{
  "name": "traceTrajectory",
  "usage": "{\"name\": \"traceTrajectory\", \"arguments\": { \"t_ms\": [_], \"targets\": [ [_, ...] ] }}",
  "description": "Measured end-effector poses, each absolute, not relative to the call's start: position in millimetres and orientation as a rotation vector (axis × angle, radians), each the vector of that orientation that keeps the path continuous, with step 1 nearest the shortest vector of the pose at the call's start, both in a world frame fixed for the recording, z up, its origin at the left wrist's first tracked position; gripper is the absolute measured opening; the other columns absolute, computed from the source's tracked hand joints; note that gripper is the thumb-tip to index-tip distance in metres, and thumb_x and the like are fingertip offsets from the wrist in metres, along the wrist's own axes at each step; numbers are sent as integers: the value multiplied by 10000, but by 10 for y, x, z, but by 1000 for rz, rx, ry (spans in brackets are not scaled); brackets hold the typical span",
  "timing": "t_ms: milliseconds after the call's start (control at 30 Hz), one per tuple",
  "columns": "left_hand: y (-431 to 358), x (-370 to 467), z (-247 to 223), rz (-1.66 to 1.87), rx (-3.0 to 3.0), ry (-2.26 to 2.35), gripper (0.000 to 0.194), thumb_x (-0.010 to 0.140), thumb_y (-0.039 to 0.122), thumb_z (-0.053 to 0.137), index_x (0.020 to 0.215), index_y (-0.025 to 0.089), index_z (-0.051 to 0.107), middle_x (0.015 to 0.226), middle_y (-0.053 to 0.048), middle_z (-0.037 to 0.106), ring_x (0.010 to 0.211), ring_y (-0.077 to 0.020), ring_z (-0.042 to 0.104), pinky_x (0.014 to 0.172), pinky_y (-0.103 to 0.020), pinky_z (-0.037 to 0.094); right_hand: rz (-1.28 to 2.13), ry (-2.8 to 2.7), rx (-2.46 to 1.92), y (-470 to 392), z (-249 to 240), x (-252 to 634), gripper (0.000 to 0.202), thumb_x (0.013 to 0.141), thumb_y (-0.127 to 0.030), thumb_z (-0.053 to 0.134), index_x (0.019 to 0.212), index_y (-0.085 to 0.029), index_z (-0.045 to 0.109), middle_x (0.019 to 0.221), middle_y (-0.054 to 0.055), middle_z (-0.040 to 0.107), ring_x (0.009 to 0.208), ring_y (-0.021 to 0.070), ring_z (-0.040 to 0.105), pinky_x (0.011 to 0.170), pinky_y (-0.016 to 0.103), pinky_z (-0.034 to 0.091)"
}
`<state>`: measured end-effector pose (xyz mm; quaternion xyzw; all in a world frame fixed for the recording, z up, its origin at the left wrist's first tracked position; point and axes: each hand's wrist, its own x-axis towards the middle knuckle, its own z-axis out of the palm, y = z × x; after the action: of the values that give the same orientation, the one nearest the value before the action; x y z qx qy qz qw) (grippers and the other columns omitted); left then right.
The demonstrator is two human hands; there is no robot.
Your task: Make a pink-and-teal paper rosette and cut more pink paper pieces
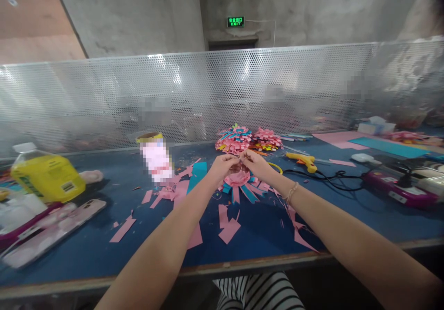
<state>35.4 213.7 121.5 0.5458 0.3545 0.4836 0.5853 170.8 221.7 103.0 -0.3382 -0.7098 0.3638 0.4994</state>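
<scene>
Head view: paper flower (237,179), frame centre, pinched by left hand (224,165) and right hand (256,163). Blue table (263,236) littered with pink scraps (230,231), backed by perforated screen (194,83); concrete wall (312,14) above.

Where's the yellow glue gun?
In the head view, the glue gun lies on the blue table, to the right of the right hand and left of the purple power strip.

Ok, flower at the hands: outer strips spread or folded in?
Spread: pink strips and blue strips fan outward on its near side.
</scene>
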Motion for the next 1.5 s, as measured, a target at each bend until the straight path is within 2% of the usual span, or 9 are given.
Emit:
{"name": "traceTrajectory", "arguments": {
  "t_ms": [167,267,367,533,700,867,1167,1333,1500],
  "targets": [
    [2223,254,1231,1148,1395,978,34,595,169,539,579,139,538,530,12,529,493,-87,499,555,-235,421,690,-1803,-895,2253,1026,1778,120,766,-303,444,766,-185,464,621,-22,506,509,116,484,508,244,399],
    [2318,75,1267,1162,1695,1382,134,650,171,423,528,157,478,491,16,478,486,-104,486,531,-232,395,377,-1861,-1003,2356,974,1882,94,779,-246,421,769,-175,481,747,26,549,679,151,535,655,281,429],
    [2380,-150,1291,1041,2006,1864,197,679,219,400,507,169,482,547,-42,532,656,-195,562,614,-289,400,112,-1975,-1268,2474,882,1991,89,778,-205,445,821,-154,504,890,91,569,884,200,526,798,317,395],
    [2447,-430,1177,812,1964,2155,39,576,189,532,538,178,535,672,-116,605,804,-288,574,683,-337,389,277,-2049,-1662,2554,735,2052,299,816,-358,472,999,-125,513,1017,148,574,960,260,533,817,341,381],
    [2559,-440,1018,1223,1886,1738,171,465,99,626,569,209,546,571,-41,575,740,-247,561,672,-294,367,547,-1879,-1496,2542,698,2005,389,706,-427,612,981,-163,537,904,108,614,860,260,566,737,335,417],
    [2568,-287,1014,906,1957,1599,284,535,307,683,393,199,463,394,-1,463,521,-178,507,536,-238,331,625,-1799,-1406,2547,686,1950,322,601,-289,687,876,-174,563,794,47,600,768,211,565,709,323,428],
    [2494,-229,1089,1042,1790,1367,210,515,233,688,641,165,535,568,15,523,512,-109,439,485,-219,312,727,-1631,-1037,2543,773,1893,324,492,-124,635,796,-166,529,804,9,531,796,156,520,721,292,435],
    [2394,-130,1237,1271,1753,1278,181,532,112,635,660,158,515,687,-15,551,616,-117,486,574,-236,370,972,-1381,-940,2449,839,1840,457,497,-239,688,905,-187,489,937,34,496,831,155,514,621,250,454],
    [2372,-108,1310,1407,1778,1036,272,511,153,669,737,148,518,816,-26,571,822,-145,523,768,-280,391,1218,-1256,-938,2323,918,1809,436,594,-351,688,951,-206,485,912,38,521,714,136,539,459,199,439]
  ]
}}
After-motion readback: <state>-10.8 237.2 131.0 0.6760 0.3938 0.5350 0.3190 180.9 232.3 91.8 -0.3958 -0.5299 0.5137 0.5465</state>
